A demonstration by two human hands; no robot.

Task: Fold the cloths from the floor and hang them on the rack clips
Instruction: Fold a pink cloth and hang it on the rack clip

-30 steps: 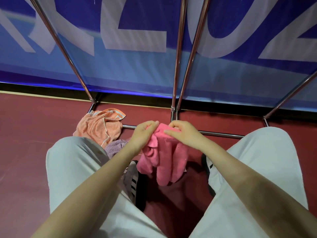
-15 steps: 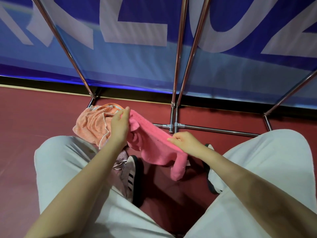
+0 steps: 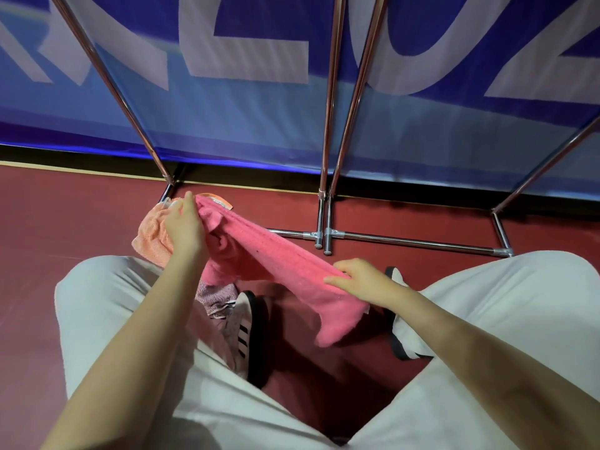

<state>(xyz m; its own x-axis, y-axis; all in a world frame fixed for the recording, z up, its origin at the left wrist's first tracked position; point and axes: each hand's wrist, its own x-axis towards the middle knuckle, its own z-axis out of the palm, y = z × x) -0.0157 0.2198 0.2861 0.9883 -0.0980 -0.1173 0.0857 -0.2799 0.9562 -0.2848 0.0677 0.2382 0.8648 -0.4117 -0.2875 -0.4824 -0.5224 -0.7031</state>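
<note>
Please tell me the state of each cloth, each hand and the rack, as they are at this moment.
pink cloth: lifted off the floor, stretched between both hands, one end hanging loose
left hand: grips one end
right hand: pinches the other edge
orange cloth: crumpled on the floor
purple cloth: on the floor, mostly hidden
rack: standing, clips not visible

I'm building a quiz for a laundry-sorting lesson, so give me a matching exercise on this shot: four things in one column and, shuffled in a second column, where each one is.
Things
1. pink cloth
2. orange cloth
3. purple cloth
4. rack base bar

Places
A. lying on the floor behind the left hand
B. stretched between both hands, the right hand at its near end
C. metal, low on the red floor by the blue banner
D. peeking out under the pink one, beside the striped shoe

Pairs: 1-B, 2-A, 3-D, 4-C
</note>
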